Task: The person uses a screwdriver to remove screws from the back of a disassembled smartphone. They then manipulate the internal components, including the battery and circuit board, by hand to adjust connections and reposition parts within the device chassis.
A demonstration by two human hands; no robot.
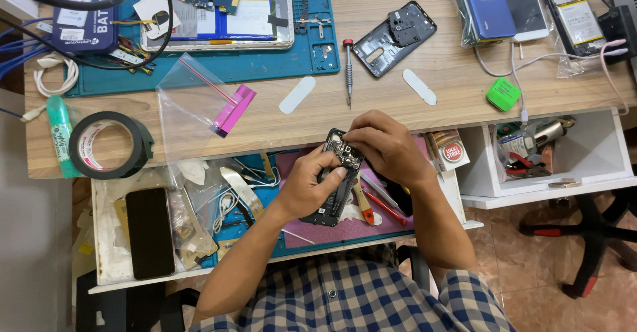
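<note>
1. Black opened smartphone (337,183), back cover off, is held over the open drawer (199,265), below the desk (424,73) edge.
2. Left hand (306,189) grips its side; right hand (383,145) pinches its top end.
3. Likely mid-disassembly; next needs fine fingertip work.

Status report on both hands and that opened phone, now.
Left hand grips opened phone from below. Right hand pinches at its top end. Screwdriver lies apart on desk.
</note>
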